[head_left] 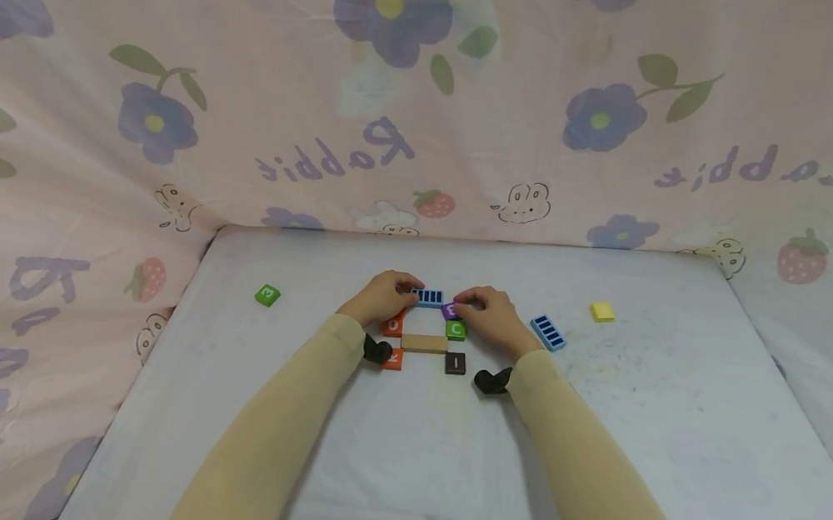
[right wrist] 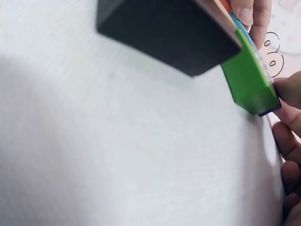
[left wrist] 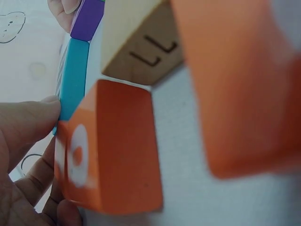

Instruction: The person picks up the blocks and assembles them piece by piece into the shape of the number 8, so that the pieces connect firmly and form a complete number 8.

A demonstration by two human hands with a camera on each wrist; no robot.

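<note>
My left hand [head_left: 385,295] is at the left end of a light blue block with dark bars [head_left: 429,298]. Its thumb and forefinger pinch that end, as the left wrist view shows beside an orange letter block [left wrist: 127,150]. My right hand [head_left: 490,316] pinches a purple letter block [head_left: 448,312] at the blue block's right end. Nearer me a green C block [head_left: 456,331] adjoins the purple one. A plain wooden block [head_left: 424,344] lies across the middle, between the two side rows. Another orange letter block [head_left: 393,360] and a dark I block [head_left: 455,363] form the near corners.
On the white table [head_left: 397,459], a green numbered block [head_left: 267,295] lies far left. A second barred blue block [head_left: 548,332] is right of my right hand, and a yellow block [head_left: 603,312] lies farther right. Printed cloth [head_left: 474,132] hangs behind the table.
</note>
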